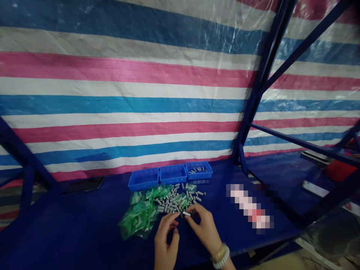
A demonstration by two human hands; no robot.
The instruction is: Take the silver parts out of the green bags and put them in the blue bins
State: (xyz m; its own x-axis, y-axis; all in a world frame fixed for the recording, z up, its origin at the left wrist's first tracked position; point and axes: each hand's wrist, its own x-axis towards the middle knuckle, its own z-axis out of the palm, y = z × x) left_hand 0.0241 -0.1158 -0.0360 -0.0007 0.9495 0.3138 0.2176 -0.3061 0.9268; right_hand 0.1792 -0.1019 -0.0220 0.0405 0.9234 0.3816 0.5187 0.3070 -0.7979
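Note:
My right hand (203, 225), with bracelets at the wrist, pinches a small silver metal cylinder (186, 213) between thumb and fingertips. Just left of it is my left hand (168, 237), its fingers curled and its thumb apart from them, with nothing visible between them. Beyond both hands lies a loose pile of silver cylinders (171, 202). Clear bags with green contents (139, 217) rest at the left of the pile, and more green pieces lie among the metal parts.
Three blue trays stand in a row behind the pile; the right tray (199, 177) holds several small metal parts. A dark flat object (84, 185) lies at the back left. Blue frame posts (254, 97) rise at the right before a striped sheet (126, 86).

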